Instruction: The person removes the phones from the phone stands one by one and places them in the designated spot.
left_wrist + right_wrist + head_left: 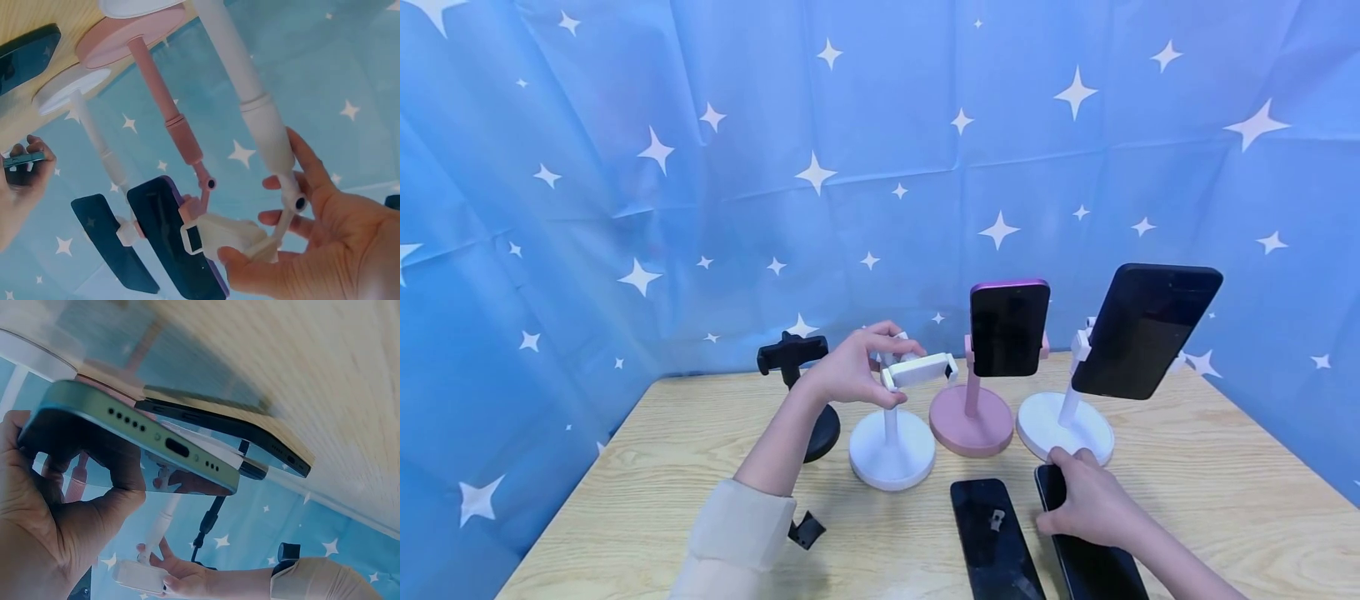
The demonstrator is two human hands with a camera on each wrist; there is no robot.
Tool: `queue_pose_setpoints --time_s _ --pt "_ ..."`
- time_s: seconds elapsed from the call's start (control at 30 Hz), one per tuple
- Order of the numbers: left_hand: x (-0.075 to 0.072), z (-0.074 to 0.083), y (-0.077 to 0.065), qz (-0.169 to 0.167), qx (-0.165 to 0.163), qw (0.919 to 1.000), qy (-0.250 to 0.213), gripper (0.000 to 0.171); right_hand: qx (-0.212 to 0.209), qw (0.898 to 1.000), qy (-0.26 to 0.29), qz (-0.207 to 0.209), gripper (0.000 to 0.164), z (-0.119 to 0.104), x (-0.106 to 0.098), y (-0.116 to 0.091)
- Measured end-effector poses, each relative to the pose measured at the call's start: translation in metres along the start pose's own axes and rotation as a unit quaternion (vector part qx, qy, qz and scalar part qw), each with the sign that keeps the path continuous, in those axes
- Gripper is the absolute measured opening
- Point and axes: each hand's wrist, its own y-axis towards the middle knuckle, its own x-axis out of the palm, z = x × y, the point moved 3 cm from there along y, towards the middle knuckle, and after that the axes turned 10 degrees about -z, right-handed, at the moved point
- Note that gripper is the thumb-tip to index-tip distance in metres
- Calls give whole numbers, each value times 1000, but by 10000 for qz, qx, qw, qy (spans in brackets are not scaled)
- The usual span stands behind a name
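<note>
My left hand (857, 367) grips the head of a white phone stand (892, 454). In the left wrist view the thumb lies on its white clamp (231, 234), while the fingers reach behind the jointed neck. The clamp has no phone in it. My right hand (1090, 504) holds a black-screened phone (1101, 571) across its width, thumb on one long edge and fingers on the other. A pale green rim (150, 434) with a charging port shows in the right wrist view. Left of that phone, a second black phone (992, 533) lies on the table.
A pink stand (972, 421) carries a magenta-edged phone (1009, 329). Right of it, another white stand (1067, 421) bears a large tilted black phone (1142, 329). A black stand (826, 433) stands partly behind my left forearm. A blue starred cloth (880, 217) hangs behind the wooden table (647, 467).
</note>
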Motion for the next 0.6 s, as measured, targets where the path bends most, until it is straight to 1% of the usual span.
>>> queue_pose_setpoints --time_s 0.3,0.6 --pt "-2 1 -1 100 -147 9991 376 49 63 9999 -98 -75 77 4 3 5" --pt "-5 6 -3 226 -442 9962 714 47 118 9997 -110 -197 75 6 5 10"
